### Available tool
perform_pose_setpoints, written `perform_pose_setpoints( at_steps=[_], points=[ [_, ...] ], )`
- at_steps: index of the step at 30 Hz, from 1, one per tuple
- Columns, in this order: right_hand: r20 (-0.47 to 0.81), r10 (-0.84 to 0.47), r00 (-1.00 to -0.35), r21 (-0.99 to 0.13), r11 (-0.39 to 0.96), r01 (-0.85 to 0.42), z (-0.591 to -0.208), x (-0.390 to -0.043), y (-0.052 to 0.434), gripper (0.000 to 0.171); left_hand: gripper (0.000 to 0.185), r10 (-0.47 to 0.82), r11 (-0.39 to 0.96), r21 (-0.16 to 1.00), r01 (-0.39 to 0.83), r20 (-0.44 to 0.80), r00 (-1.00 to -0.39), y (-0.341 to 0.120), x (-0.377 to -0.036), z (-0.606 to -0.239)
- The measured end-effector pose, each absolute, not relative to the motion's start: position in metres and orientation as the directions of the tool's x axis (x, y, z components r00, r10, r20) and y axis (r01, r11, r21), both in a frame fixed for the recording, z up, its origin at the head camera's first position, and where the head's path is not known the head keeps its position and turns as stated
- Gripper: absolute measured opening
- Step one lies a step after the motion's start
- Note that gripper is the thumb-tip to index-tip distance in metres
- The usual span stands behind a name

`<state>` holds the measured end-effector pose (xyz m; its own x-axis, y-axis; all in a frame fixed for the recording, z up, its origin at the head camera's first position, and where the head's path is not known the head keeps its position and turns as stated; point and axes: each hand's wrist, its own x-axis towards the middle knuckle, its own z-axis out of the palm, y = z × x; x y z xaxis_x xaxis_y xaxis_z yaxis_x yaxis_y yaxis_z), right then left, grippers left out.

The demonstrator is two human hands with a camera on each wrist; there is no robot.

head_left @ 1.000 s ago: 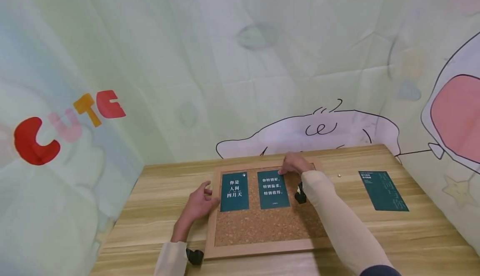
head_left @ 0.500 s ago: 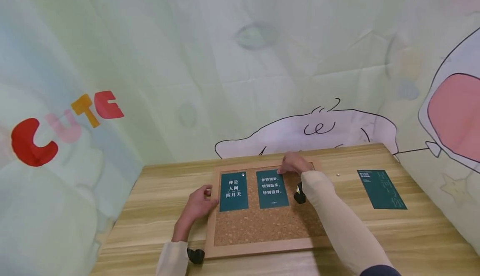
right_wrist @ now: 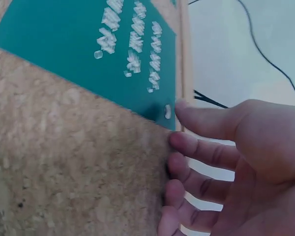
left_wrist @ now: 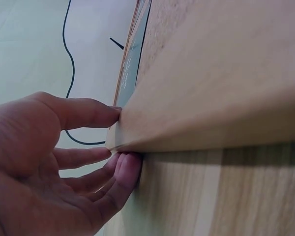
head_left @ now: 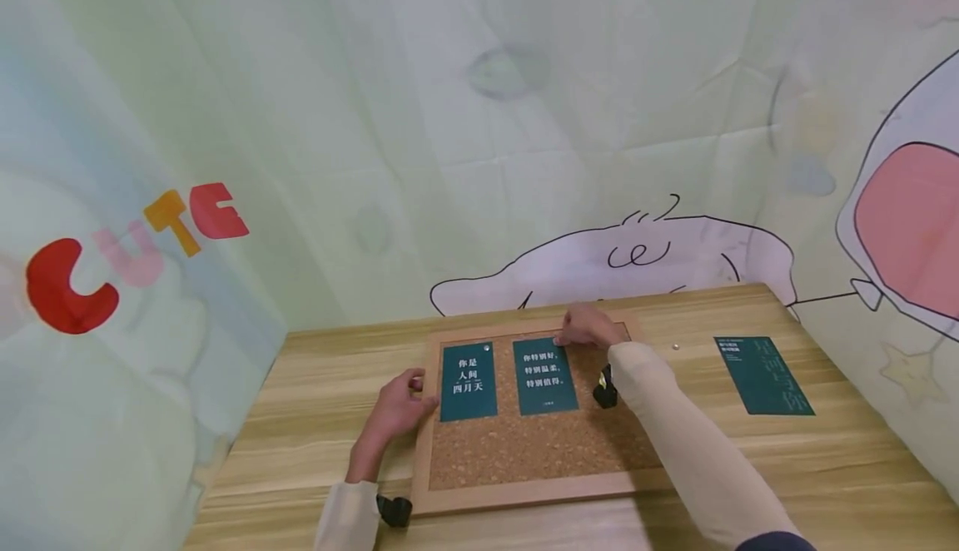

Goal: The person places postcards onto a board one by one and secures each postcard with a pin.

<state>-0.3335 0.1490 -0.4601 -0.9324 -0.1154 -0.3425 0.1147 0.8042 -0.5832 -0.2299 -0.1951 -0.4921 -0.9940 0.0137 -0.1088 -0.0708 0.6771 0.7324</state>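
Cork board (head_left: 524, 451) lies near the counter's (head_left: 824, 468) back edge. The left hand (head_left: 393, 414), fingers straight, touches its left frame. The right hand (head_left: 592, 328), fingers straight, presses the middle card's (head_left: 544, 374) top right corner.

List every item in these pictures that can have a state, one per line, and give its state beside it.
Cork board: flat on the table.
Left card: pinned at its top corner.
Middle card: on the cork, pin at its corner.
Third card: loose on the table.
Spare pin: loose on the table.
Left hand: fingers straight against the frame.
Right hand: fingertips at the pinned corner.
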Motion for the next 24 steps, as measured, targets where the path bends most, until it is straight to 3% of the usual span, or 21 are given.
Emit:
perform_pose_setpoints(
  at_steps=[8,17,24],
  points=[
    [-0.270,-0.198,-0.942,-0.633,0.774,0.019,-0.454,-0.327,0.168,0.039,0.060,0.000,0.677,0.730,-0.091,-0.123,-0.992,-0.195,-0.229,-0.493],
    [-0.119,-0.269,-0.956,-0.681,0.723,-0.119,-0.447,-0.328,0.211,0.040,0.060,-0.004,0.676,0.730,-0.101,-0.134,-0.991,-0.197,-0.229,-0.494],
    [0.032,-0.265,-0.964,-0.622,0.750,-0.227,-0.437,-0.313,0.260,0.053,0.059,-0.001,0.668,0.738,-0.096,-0.128,-0.992,-0.199,-0.229,-0.495]
  ],
)
